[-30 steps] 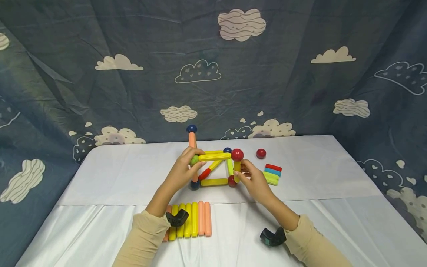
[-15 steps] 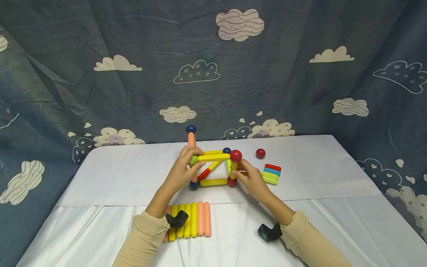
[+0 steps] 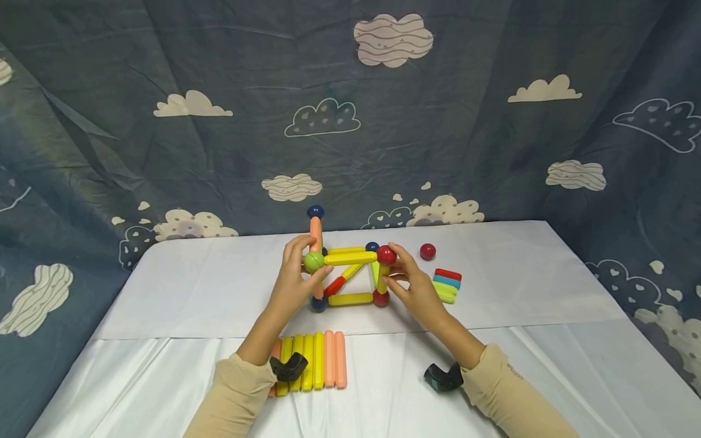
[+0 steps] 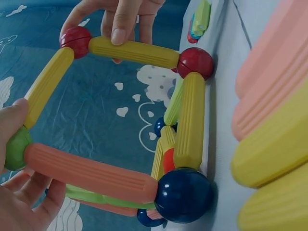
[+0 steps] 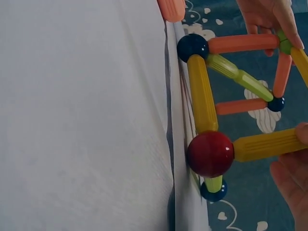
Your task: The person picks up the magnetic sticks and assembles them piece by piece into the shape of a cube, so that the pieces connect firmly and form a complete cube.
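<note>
A frame of magnetic sticks and balls stands on the white table. My left hand (image 3: 290, 283) holds its upper left corner, a green ball (image 3: 314, 261), between thumb and fingers. A yellow stick (image 3: 350, 258) runs level from there to an upper red ball (image 3: 386, 255). My right hand (image 3: 418, 292) pinches the upright yellow stick (image 4: 134, 52) under that red ball, one finger touching the ball. Below it sits a lower red ball (image 5: 210, 154), joined by another yellow stick (image 5: 202, 94) to a blue ball (image 4: 184, 195). Pink stick (image 4: 91, 173) links blue and green balls.
In front lie long yellow sticks (image 3: 319, 360) and pink sticks (image 3: 341, 359) in a row, partly under the left wrist. A loose red ball (image 3: 428, 251) and short red (image 3: 448, 274), blue (image 3: 446, 281) and green (image 3: 444, 293) sticks lie right. Patterned cloth (image 3: 350, 158) hangs behind.
My left fingers have shifted left around the green ball, showing more of it. My right index finger has risen onto the upper red ball. The frame's top has moved slightly left.
</note>
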Demonstrator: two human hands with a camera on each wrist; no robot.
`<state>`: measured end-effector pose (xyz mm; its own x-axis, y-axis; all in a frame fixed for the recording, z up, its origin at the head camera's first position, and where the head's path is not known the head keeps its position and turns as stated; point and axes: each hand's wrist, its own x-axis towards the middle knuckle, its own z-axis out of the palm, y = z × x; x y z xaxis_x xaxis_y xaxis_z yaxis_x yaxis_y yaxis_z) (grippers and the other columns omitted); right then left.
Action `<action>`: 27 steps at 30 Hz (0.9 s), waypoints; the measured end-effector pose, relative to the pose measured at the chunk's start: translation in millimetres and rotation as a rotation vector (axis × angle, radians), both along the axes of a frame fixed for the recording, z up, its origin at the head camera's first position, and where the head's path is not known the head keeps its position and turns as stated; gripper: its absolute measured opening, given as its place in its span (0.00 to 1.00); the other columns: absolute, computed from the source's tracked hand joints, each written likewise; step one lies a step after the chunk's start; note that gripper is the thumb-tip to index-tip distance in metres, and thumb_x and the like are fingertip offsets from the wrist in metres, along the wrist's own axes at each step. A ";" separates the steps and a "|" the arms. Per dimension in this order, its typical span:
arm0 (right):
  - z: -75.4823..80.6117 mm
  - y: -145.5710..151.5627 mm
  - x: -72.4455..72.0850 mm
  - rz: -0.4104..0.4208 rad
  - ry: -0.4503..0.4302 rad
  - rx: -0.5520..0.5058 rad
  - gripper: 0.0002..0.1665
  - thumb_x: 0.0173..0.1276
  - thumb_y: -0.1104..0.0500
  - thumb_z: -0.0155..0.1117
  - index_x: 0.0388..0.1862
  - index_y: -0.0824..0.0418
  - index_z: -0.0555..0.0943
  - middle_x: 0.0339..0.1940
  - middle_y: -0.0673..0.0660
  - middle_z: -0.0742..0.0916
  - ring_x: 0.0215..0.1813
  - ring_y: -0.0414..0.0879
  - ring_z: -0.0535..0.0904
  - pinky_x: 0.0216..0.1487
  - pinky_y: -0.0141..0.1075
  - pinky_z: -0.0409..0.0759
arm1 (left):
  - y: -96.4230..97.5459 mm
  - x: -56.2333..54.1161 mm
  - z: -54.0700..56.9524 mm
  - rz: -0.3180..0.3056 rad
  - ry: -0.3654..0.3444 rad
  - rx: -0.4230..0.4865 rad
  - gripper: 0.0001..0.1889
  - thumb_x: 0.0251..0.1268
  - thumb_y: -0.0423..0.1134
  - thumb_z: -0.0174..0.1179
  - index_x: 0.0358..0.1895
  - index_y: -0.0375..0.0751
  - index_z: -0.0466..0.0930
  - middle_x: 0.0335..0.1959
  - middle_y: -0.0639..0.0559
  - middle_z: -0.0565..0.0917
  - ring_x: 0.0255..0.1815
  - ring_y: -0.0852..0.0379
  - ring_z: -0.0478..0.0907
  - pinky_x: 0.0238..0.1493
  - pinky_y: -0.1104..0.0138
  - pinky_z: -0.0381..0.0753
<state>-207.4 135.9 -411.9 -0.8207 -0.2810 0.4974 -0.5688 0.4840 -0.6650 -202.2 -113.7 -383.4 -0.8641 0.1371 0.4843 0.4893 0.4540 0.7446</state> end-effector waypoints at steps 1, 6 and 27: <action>0.3 1.3 0.6 0.001 0.005 0.006 0.49 0.55 0.69 0.65 0.69 0.45 0.52 0.46 0.56 0.79 0.47 0.46 0.76 0.47 0.36 0.76 | -0.8 0.5 0.0 -0.007 -0.011 -0.002 0.34 0.55 0.42 0.64 0.62 0.38 0.58 0.62 0.43 0.57 0.34 0.56 0.71 0.39 0.65 0.75; 2.8 19.4 5.7 -0.030 0.035 0.049 0.49 0.53 0.66 0.69 0.69 0.49 0.53 0.49 0.57 0.77 0.51 0.48 0.74 0.51 0.40 0.73 | -14.4 10.7 1.3 -0.011 -0.084 -0.041 0.36 0.55 0.43 0.63 0.64 0.39 0.54 0.62 0.43 0.57 0.43 0.53 0.72 0.41 0.62 0.76; -28.3 84.6 12.1 -0.174 -0.242 0.440 0.20 0.54 0.62 0.68 0.46 0.64 0.78 0.44 0.61 0.81 0.49 0.56 0.74 0.51 0.50 0.71 | -79.4 82.0 -30.6 -0.184 -0.595 -0.425 0.22 0.50 0.43 0.66 0.48 0.37 0.74 0.51 0.47 0.69 0.34 0.58 0.68 0.31 0.68 0.71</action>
<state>-195.3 220.6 -440.3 -0.9504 -0.2703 0.1535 -0.3109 0.8205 -0.4798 -120.3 -193.1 -414.0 -0.9086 0.3753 -0.1835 0.1552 0.7110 0.6858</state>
